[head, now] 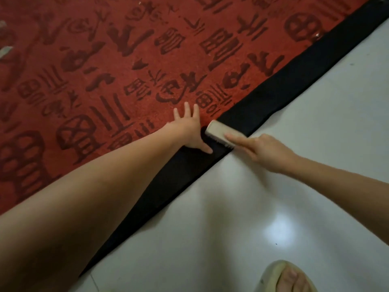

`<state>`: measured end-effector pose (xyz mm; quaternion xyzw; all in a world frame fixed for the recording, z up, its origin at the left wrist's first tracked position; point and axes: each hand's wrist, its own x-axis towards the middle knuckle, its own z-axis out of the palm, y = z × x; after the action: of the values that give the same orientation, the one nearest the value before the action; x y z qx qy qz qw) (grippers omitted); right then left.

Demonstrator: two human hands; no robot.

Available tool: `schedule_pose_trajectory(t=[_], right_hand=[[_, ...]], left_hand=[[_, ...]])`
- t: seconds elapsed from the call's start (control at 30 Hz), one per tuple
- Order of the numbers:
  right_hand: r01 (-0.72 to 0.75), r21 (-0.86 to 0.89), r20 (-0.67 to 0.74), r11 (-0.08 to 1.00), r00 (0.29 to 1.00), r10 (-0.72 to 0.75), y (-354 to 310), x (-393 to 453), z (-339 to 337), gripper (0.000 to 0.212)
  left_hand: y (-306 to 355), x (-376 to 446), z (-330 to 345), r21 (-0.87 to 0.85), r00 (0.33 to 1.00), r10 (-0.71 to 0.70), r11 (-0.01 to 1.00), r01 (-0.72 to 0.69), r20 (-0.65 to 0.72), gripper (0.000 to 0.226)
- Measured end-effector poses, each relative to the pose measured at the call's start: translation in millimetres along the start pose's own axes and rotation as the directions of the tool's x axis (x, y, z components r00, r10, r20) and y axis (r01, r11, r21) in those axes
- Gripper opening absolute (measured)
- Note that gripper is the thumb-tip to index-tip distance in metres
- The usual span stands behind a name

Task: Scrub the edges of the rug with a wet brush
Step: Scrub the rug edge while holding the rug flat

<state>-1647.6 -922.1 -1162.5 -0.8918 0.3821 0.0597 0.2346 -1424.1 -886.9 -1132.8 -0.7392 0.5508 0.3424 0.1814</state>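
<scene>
A red rug [130, 66] with dark symbols covers the upper left, and its black border [273, 95] runs diagonally from upper right to lower left. A pale scrub brush [219, 131] lies bristles down on that border. My right hand [259, 151] grips the brush's near end, with the index finger stretched along its back. My left hand [189, 129] lies flat with spread fingers on the rug just left of the brush, thumb on the black border.
Glossy white floor tiles [273, 207] fill the lower right, with a bright light reflection. A foot in a pale slipper [284, 277] stands on the tiles at the bottom edge.
</scene>
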Motion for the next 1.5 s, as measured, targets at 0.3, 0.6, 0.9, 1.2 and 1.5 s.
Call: schedule_pose_trajectory(t=[0.3, 0.6, 0.9, 1.2, 1.5], right_hand=[[-0.148, 0.115, -0.15, 0.982, 0.975, 0.165, 24, 13, 5, 0.044], [-0.441, 0.357, -0.345, 0.824, 0.757, 0.555, 86, 48, -26, 0.046], [-0.557, 0.19, -0.321, 0.808, 0.743, 0.587, 127, 56, -66, 0.041], [-0.379, 0.167, -0.234, 0.91, 0.881, 0.41, 114, 23, -40, 0.043], [-0.27, 0.271, -0.208, 0.924, 0.921, 0.33, 85, 55, -51, 0.046]], left_hand=[[56, 50, -36, -0.004, 0.989, 0.113, 0.993, -0.114, -0.092, 0.141], [58, 60, -21, 0.053, 0.998, 0.054, 0.997, -0.056, 0.024, 0.151], [85, 66, -29, 0.236, 0.993, -0.084, 0.97, 0.063, 0.08, 0.157], [79, 59, -28, 0.197, 0.997, -0.033, 0.98, 0.018, 0.073, 0.155], [133, 88, -60, 0.14, 0.999, 0.049, 0.989, -0.048, -0.006, 0.146]])
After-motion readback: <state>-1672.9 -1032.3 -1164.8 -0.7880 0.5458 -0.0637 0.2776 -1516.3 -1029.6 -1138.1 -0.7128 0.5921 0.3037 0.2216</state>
